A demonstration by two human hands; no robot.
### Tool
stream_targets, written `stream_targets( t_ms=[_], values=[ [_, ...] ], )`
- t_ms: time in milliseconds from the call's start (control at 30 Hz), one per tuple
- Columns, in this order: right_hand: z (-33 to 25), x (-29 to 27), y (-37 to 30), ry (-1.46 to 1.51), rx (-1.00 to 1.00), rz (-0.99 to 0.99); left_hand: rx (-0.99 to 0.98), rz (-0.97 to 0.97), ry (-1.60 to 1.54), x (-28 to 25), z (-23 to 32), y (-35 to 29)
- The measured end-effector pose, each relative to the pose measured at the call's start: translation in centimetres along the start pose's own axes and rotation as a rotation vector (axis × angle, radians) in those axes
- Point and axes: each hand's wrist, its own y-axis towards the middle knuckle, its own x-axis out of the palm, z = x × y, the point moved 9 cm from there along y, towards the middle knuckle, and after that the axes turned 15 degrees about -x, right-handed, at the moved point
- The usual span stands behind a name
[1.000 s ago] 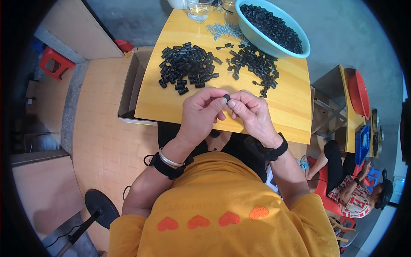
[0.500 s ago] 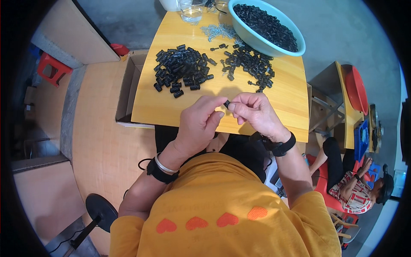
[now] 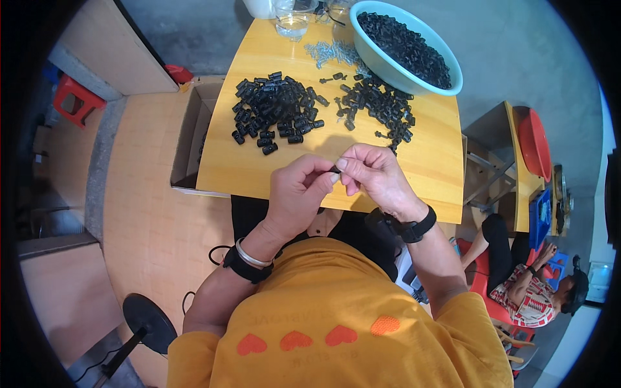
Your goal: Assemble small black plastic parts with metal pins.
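Over the table's near edge my two hands meet, fingertips almost touching. A small black plastic piece (image 3: pixel 335 169) is pinched between the thumb and forefinger of my left hand (image 3: pixel 294 197). The fingertips of my right hand (image 3: pixel 381 178) close on its other end, and they hide most of its shape. Beyond my left hand lies a heap of short black plastic barrels (image 3: pixel 275 103). Farther right is a looser heap of smaller black plastic parts (image 3: pixel 381 107), some with thin stems. A pile of small silvery metal pieces, like springs (image 3: pixel 331 53), lies behind them.
A light-blue basin (image 3: pixel 396 73) full of black parts stands at the yellow table's (image 3: pixel 242 168) far right. Clear cups (image 3: pixel 292 24) are at the back. An open cardboard box (image 3: pixel 187 139) adjoins the left edge. Another person (image 3: pixel 527 291) sits at the right.
Both hands have come slightly nearer to me and closer together, with the right fingertips now over the black piece. The view has shifted a little.
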Motion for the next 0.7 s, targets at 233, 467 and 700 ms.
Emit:
stream_targets(
  t_ms=[233,467,700],
  values=[
    [0.4,0.1,0.8,-0.005,0.015,0.067,-0.060,0.051,-0.194,-0.3,0.3,0.8],
    [-1.4,-0.9,3.0,-0.649,-0.135,-0.009,0.013,0.180,0.076,-0.9,-1.3,2.5],
    [-4.0,-4.3,10.6,-1.010,-0.203,0.037,-0.152,0.109,-0.110,-0.8,-4.8,3.9]
  ],
)
